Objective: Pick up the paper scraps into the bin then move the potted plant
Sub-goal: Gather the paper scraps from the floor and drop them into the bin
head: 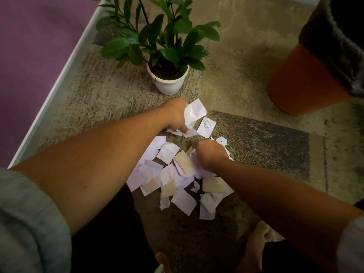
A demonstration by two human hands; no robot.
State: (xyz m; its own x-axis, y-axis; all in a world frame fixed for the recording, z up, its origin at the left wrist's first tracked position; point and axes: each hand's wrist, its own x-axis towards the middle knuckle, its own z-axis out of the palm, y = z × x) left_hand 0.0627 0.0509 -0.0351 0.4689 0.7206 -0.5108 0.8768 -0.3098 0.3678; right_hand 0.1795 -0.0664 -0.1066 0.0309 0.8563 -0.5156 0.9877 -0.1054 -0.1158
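L hand [175, 115] + R hand [208, 156] — fistfuls of paper scraps [177, 182]

Head view: worn on the head, facing forward and down, close above the speckled beige carpet floor [226, 56].
Shared: single view only.

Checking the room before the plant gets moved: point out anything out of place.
Torn paper scraps litter the carpet below the potted plant. Both hands, left and right, clutch crumpled pieces. The orange bin stands upright.
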